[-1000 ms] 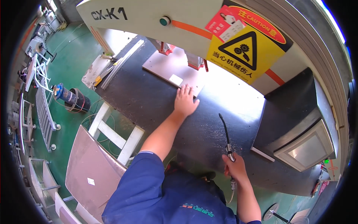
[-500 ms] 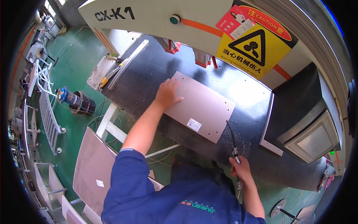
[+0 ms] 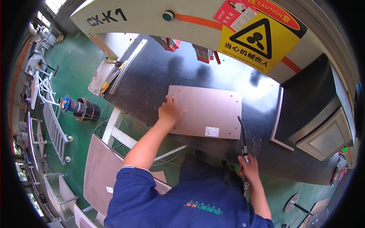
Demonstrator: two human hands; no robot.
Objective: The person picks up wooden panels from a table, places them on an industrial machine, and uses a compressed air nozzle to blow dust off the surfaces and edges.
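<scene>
A flat pinkish-brown board lies on the dark machine table, with small holes near its corners and a white label by its near edge. At its left edge is my left hand, closed on the board with the thumb over the top face. My right hand is wrapped round an air blow gun at the near side of the table. The gun's thin dark nozzle points up beside the board's right edge; whether it touches the board I cannot tell.
A cream machine beam with a warning sign spans the far side. Red-tipped clamps hang beneath it. A black control box with a screen stands right. Boards lean at lower left; tools lie at far left.
The board has turned counterclockwise, and its far edge now lies almost level across the view. My left hand has shifted down to its left edge. The blow gun stays by the right edge.
</scene>
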